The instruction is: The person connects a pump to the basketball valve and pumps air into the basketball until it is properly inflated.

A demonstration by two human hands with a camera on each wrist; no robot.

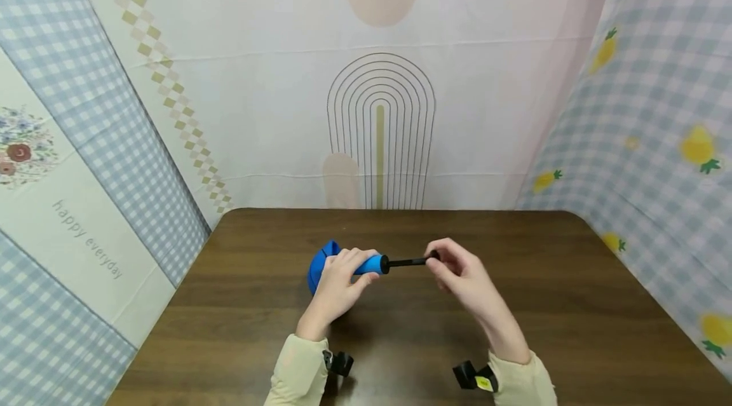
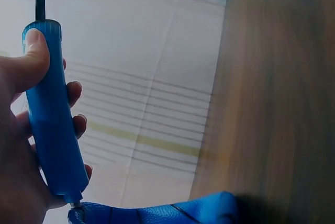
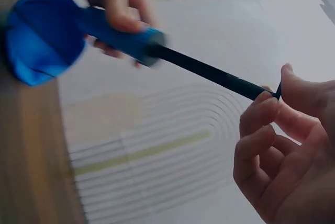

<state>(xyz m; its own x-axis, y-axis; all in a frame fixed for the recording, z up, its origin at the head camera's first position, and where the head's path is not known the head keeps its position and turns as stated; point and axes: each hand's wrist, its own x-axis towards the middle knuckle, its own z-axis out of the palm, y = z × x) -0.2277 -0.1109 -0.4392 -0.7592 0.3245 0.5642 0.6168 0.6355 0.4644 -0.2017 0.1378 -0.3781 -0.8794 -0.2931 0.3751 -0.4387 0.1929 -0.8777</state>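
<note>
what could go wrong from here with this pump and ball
The thin connector between the blue pump and the blue ball might bend or slip out if the pump is jerked or tilted. The black rod is drawn well out of the pump, so a harder pull could strain it. The right hand pinches only the rod's end, so its grip could slip.

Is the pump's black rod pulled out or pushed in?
Out: the black rod shows bare between the blue barrel and the right hand.
</note>
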